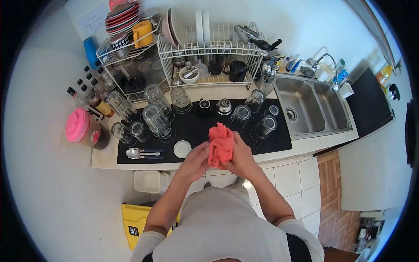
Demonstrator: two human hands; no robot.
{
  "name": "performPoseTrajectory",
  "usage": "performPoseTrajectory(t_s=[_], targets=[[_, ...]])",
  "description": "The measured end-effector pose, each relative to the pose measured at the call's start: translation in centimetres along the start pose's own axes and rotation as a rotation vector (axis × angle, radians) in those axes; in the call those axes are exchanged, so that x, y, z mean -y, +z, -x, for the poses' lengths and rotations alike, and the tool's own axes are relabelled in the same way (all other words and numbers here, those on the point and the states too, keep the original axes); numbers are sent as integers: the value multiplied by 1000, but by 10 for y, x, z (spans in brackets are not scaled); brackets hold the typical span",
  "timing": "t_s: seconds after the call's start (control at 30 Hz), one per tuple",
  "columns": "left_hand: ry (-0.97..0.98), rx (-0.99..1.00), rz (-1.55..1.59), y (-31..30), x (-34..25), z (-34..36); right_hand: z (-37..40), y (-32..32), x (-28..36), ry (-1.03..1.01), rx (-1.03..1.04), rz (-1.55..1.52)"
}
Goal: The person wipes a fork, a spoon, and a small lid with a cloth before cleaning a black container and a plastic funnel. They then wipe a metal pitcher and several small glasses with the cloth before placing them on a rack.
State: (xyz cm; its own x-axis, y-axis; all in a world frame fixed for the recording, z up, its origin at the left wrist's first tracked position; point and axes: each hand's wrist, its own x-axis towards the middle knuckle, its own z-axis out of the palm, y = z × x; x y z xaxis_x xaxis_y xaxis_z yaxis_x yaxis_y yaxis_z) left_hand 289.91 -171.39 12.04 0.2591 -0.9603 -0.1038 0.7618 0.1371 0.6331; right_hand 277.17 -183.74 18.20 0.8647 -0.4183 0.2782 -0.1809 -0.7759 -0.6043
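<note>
A crumpled coral-red cloth (220, 146) is bunched up between my hands, above the front edge of the counter. My left hand (195, 162) presses its fingers against the cloth's left side. On the other side my right hand (242, 158) is closed round the cloth, its thumb low at the front. Whether anything is wrapped inside the cloth is hidden. Close by on the black mat (196, 131) lie a small white round lid (182, 149) and several spoons and knives (144, 153). Behind the cloth stand a metal strainer top (224, 106) and a black cup (204, 106).
Glass mugs (156, 120) stand at the mat's left, and more glasses (264, 128) at its right. A white dish rack (209, 52) is behind, a double sink (301, 105) to the right. At the left sit a pink-lidded jug (78, 125) and bottles (102, 106).
</note>
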Motion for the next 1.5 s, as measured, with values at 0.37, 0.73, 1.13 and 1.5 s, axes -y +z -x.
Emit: performPoseTrajectory(t_s=[0.37,0.73,1.13,1.5], targets=[[454,-94,-1040,30,-33,37,10,24,-13,-67,-127,-371],[86,-159,-109,-6,14,8,17,32,8,558,-158,-1536],[349,-99,-960,51,-6,34,0,42,-2,128,-399,-660],[498,-288,-1099,47,-5,25,6,58,3,325,-339,-1112]])
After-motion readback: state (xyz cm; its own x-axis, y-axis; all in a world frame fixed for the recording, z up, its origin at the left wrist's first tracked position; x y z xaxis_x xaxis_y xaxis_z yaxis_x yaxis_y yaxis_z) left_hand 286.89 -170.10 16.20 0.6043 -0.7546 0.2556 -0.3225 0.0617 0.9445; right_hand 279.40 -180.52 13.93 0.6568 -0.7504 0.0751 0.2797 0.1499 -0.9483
